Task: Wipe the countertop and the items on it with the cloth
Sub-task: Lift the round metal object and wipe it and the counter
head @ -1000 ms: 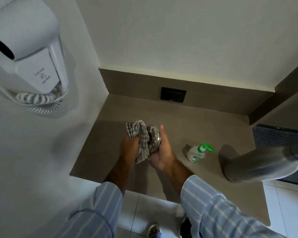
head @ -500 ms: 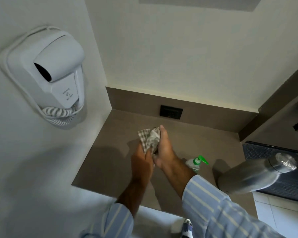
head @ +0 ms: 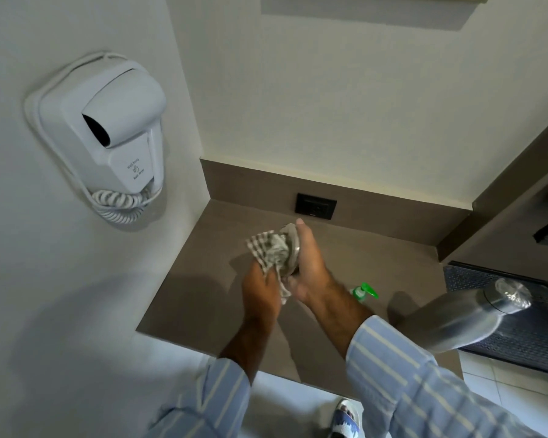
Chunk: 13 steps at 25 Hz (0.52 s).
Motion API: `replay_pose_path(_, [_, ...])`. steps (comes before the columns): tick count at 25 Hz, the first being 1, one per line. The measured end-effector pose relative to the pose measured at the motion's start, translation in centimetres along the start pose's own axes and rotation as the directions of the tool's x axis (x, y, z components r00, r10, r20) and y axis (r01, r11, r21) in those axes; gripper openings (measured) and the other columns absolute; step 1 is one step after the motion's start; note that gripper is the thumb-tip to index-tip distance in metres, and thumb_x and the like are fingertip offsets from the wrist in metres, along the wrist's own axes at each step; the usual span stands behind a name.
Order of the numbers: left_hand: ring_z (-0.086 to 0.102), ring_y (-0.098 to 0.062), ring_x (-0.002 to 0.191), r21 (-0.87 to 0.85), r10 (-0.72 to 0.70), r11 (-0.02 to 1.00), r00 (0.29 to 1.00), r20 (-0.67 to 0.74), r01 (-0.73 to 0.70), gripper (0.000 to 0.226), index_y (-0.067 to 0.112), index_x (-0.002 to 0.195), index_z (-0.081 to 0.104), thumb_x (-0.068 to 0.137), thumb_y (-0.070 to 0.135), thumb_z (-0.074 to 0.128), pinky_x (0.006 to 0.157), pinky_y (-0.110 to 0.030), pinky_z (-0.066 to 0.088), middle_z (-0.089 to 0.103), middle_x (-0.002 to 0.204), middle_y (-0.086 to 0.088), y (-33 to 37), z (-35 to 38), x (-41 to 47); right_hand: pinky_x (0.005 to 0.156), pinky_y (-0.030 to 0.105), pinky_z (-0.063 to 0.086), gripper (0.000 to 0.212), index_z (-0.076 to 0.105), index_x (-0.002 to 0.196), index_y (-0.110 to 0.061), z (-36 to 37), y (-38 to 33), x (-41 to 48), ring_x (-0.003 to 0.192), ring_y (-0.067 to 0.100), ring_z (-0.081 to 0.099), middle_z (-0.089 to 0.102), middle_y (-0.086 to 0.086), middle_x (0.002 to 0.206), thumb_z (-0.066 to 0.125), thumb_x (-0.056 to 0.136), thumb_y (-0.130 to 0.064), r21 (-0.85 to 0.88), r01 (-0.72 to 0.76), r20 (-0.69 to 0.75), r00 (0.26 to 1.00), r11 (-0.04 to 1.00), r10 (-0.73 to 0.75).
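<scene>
Room: a corner alcove with pale plain walls meeting above a brown counter (head: 203, 279). A matching brown upstand runs along the back of the counter and carries a dark rectangular socket plate (head: 315, 206). The floor in front is tiled white.

Left wall: a white wall-mounted hair dryer (head: 114, 134) in its holder, coiled cord looped beneath it.

Counter, right part: a small clear pump bottle with a green nozzle (head: 363, 292), partly hidden behind the right forearm. Beside it stands a tall brushed-steel bottle (head: 456, 320), leaning across the view through lens distortion, its cap toward the right. Behind that bottle lies a dark ribbed tray (head: 538, 339) at the counter's right end.

Counter, middle: both hands raised above the surface. The right hand (head: 310, 273) cups a round shiny metal item (head: 293, 248) from the right side, fingers extended along its edge, thumb below. The left hand (head: 261, 289) is closed around a grey-and-white checked cloth (head: 268, 248), bunched and pressed against the face of the metal item; a loose corner hangs between the two hands.

Person: striped light-blue sleeves pushed up the forearms; one patterned slipper (head: 345, 418) visible on the floor below the counter's edge.
</scene>
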<state>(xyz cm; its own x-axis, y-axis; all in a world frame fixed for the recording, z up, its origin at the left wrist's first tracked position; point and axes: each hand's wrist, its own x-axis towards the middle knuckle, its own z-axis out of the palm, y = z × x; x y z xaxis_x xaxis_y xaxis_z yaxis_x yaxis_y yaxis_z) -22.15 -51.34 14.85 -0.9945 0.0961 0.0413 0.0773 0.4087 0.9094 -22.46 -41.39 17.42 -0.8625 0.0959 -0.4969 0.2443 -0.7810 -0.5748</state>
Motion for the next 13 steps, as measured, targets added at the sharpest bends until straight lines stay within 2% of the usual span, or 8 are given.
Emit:
replay_pose_path(2, [0.067, -0.022, 0.106, -0.079, -0.234, 0.968, 0.971, 0.053, 0.238, 0.026, 0.005, 0.117, 0.069, 0.097, 0.015, 0.055, 0.092, -0.027, 0.051, 0.071, 0.112, -0.005, -0.4, 0.2, 2.5, 0.082, 0.033, 0.061, 0.071, 0.077, 0.107, 0.003, 0.3, 1.2, 0.3, 0.090, 0.028, 0.073, 0.076, 0.019, 0.099, 0.044, 0.099, -0.060, -0.133, 0.037, -0.022, 0.999, 0.990, -0.041])
replay_pose_path(3, [0.069, -0.019, 0.105, -0.140, -0.291, 0.942, 0.949, 0.118, 0.306, 0.026, 0.014, 0.116, 0.070, 0.097, 0.023, 0.053, 0.095, -0.034, 0.055, 0.074, 0.111, -0.001, -0.2, 0.5, 3.7, 0.089, 0.035, 0.060, 0.068, 0.074, 0.118, 0.000, 0.4, 2.0, 0.9, 0.100, 0.029, 0.074, 0.076, 0.018, 0.109, 0.046, 0.098, -0.058, -0.190, 0.093, -0.069, 0.992, 0.977, -0.107])
replay_pose_path(4, [0.072, -0.017, 0.101, -0.196, -0.294, 0.926, 0.943, 0.158, 0.322, 0.026, 0.020, 0.112, 0.072, 0.097, 0.027, 0.053, 0.090, -0.037, 0.059, 0.076, 0.107, 0.001, 0.4, 0.9, 4.5, 0.098, 0.038, 0.058, 0.064, 0.073, 0.123, -0.006, 0.8, 2.3, 1.1, 0.109, 0.028, 0.073, 0.076, 0.016, 0.117, 0.048, 0.097, -0.059, -0.245, 0.135, -0.104, 0.981, 0.960, -0.164])
replay_pose_path(6, [0.075, -0.012, 0.093, -0.247, -0.207, 0.939, 0.967, 0.147, 0.238, 0.024, 0.024, 0.110, 0.073, 0.097, 0.028, 0.053, 0.080, -0.030, 0.061, 0.078, 0.099, 0.005, 2.1, 1.0, 4.5, 0.104, 0.040, 0.054, 0.060, 0.074, 0.121, -0.014, 1.2, 1.9, 1.3, 0.113, 0.023, 0.073, 0.078, 0.009, 0.117, 0.047, 0.095, -0.061, -0.306, 0.182, -0.136, 0.963, 0.935, -0.232])
replay_pose_path(8, [0.073, -0.008, 0.090, -0.256, -0.085, 0.960, 0.991, 0.104, 0.110, 0.023, 0.020, 0.112, 0.072, 0.097, 0.019, 0.054, 0.074, -0.016, 0.057, 0.076, 0.097, 0.008, 3.1, 0.7, 2.7, 0.083, 0.028, 0.060, 0.058, 0.075, 0.104, -0.013, 1.0, 0.4, 0.9, 0.088, 0.015, 0.078, 0.081, 0.003, 0.092, 0.037, 0.102, -0.057, -0.261, 0.154, -0.155, 0.968, 0.953, -0.198])
replay_pose_path(10, [0.070, -0.008, 0.093, -0.209, 0.067, 0.977, 0.991, 0.114, -0.042, 0.025, 0.011, 0.115, 0.068, 0.096, 0.008, 0.053, 0.075, -0.007, 0.052, 0.072, 0.100, 0.007, 2.8, 0.2, -0.2, 0.065, 0.023, 0.058, 0.054, 0.071, 0.091, -0.015, 0.4, -0.6, 0.5, 0.063, 0.010, 0.074, 0.077, -0.001, 0.069, 0.032, 0.107, -0.049, -0.071, 0.132, -0.154, 0.978, 0.989, -0.142])
replay_pose_path(12, [0.069, -0.016, 0.097, -0.114, 0.166, 0.981, 0.983, 0.075, -0.157, 0.030, 0.003, 0.118, 0.066, 0.091, 0.003, 0.051, 0.080, -0.007, 0.048, 0.070, 0.104, 0.000, 1.2, 0.3, -1.1, 0.066, 0.026, 0.060, 0.059, 0.078, 0.082, -0.012, 0.0, -0.4, 0.1, 0.061, 0.015, 0.074, 0.076, 0.004, 0.068, 0.038, 0.104, -0.051, 0.046, 0.092, -0.128, 0.988, 0.995, -0.085])
replay_pose_path(13, [0.068, -0.022, 0.100, -0.077, 0.126, 0.989, 0.991, 0.045, -0.123, 0.030, 0.000, 0.117, 0.066, 0.091, 0.002, 0.051, 0.079, -0.008, 0.046, 0.071, 0.105, -0.005, 0.6, 0.3, -0.2, 0.069, 0.028, 0.062, 0.065, 0.081, 0.084, -0.008, -0.1, 0.2, -0.1, 0.068, 0.019, 0.075, 0.078, 0.010, 0.076, 0.039, 0.103, -0.054, 0.038, 0.075, -0.116, 0.991, 0.996, -0.070])
